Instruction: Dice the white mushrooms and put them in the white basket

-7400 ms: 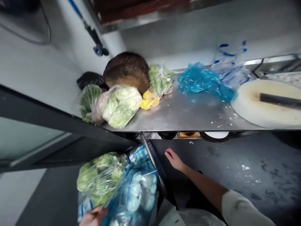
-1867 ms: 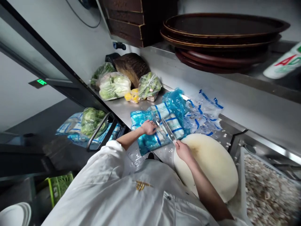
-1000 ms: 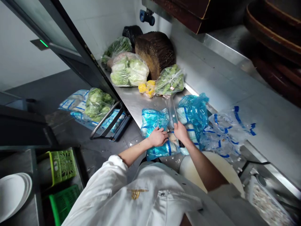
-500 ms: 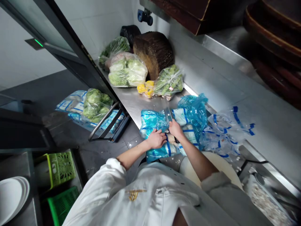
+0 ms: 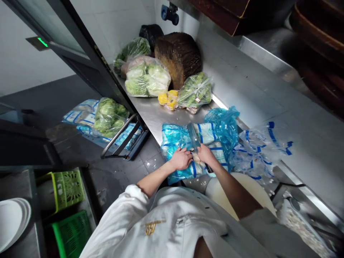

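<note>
My right hand (image 5: 206,154) is closed round a knife (image 5: 194,135); the blade points away from me and the dark handle end shows below my fist. Beside it, my left hand (image 5: 182,158) rests with bent fingers on the blue plastic packaging (image 5: 174,172). What its fingers grip, if anything, is too small to make out. Between the hands lies a pale tan item, partly hidden. White packs with blue stripes (image 5: 205,132) lie around the knife. Crumpled blue plastic (image 5: 223,123) is to their right, next to clear bags with blue stripes (image 5: 254,152).
Bagged cabbages (image 5: 147,79), yellow items (image 5: 168,99), bagged greens (image 5: 195,91) and a wooden block (image 5: 178,53) stand at the counter's back. A round pale container (image 5: 242,186) is below my right forearm. A metal-framed cart (image 5: 122,134) stands left; baskets (image 5: 70,190) are lower left.
My right hand has moved slightly right and down with the knife, showing more blade and handle. My left hand has shifted slightly right. The whole view has moved a little.
</note>
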Motion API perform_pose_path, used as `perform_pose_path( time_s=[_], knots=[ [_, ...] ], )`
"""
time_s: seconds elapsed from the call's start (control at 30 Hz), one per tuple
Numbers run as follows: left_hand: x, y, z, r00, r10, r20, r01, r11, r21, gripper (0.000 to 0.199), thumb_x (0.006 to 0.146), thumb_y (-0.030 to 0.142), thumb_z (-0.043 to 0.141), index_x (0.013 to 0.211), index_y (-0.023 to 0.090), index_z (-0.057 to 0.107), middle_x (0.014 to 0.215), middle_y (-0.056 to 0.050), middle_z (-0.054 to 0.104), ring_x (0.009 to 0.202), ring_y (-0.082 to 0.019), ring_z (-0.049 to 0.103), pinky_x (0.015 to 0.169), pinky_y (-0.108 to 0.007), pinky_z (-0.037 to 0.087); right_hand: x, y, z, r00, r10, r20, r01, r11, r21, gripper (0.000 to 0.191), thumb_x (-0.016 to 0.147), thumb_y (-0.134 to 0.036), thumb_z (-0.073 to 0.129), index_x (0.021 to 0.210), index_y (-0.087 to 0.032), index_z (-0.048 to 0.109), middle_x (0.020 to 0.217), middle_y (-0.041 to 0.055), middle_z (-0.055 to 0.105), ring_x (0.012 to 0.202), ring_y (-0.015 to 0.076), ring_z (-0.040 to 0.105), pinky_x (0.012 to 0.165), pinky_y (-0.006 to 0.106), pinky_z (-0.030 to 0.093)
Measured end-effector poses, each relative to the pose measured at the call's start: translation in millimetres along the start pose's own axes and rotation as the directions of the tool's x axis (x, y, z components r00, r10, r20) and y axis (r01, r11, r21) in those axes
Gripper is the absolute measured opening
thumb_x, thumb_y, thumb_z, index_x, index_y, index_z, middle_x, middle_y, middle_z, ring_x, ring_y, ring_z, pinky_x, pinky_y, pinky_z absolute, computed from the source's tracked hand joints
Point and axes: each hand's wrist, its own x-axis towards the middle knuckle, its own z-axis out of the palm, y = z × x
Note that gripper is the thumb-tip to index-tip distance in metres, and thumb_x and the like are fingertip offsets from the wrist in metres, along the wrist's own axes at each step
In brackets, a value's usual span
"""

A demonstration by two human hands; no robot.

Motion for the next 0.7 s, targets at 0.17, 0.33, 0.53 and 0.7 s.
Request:
perform_pose_path(
  time_s=[0.17,0.33,0.53,0.7],
  knots=[
    [-4.9,10.2,1.5,0.999,-0.026,-0.033,0.026,1.000,0.014,0.028,0.106,0.035,0.047,0.099,0.020,0.070,0.105,-0.010,0.071,0.107,-0.028,0.058,0.093,-0.046,0.042,15.9,-13.5,6.1,1.000,0.013,-0.029,-0.013,1.000,0.023,0.035,0.111,-0.027,0.040,0.132,-0.013,0.065,0.127,0.0185,0.074,0.117,0.0232,0.071,0.088,0.023,0.047],
    [-25.4,11.6,7.6,0.995,-0.082,-0.064,0.085,0.995,0.051,0.033,0.109,0.041,0.043,0.104,0.021,0.070,0.106,-0.010,0.071,0.104,-0.028,0.056,0.089,-0.045,0.041,37.1,-22.0,-3.9,1.000,-0.021,-0.009,0.021,1.000,-0.021,0.031,0.106,-0.025,0.052,0.129,-0.013,0.069,0.121,0.0190,0.076,0.116,0.0264,0.072,0.090,0.025,0.049],
    [-43.2,22.2,10.0,0.984,-0.141,-0.110,0.147,0.988,0.055,0.033,0.110,0.038,0.041,0.104,0.021,0.068,0.105,-0.011,0.070,0.104,-0.029,0.056,0.088,-0.045,0.040,60.5,-26.3,-6.8,1.000,0.004,-0.027,-0.005,0.999,-0.034,0.037,0.107,-0.030,0.050,0.138,-0.014,0.065,0.132,0.0206,0.072,0.122,0.0278,0.069,0.096,0.029,0.049],
    [-62.0,29.0,4.5,0.987,-0.125,-0.104,0.131,0.990,0.055,0.031,0.110,0.035,0.041,0.105,0.020,0.068,0.103,-0.012,0.070,0.103,-0.028,0.057,0.089,-0.044,0.039,77.0,-43.0,-16.8,0.999,0.020,-0.035,-0.021,1.000,-0.023,0.037,0.105,-0.027,0.052,0.139,-0.016,0.064,0.137,0.0182,0.071,0.123,0.0248,0.069,0.095,0.027,0.050]
  ],
)
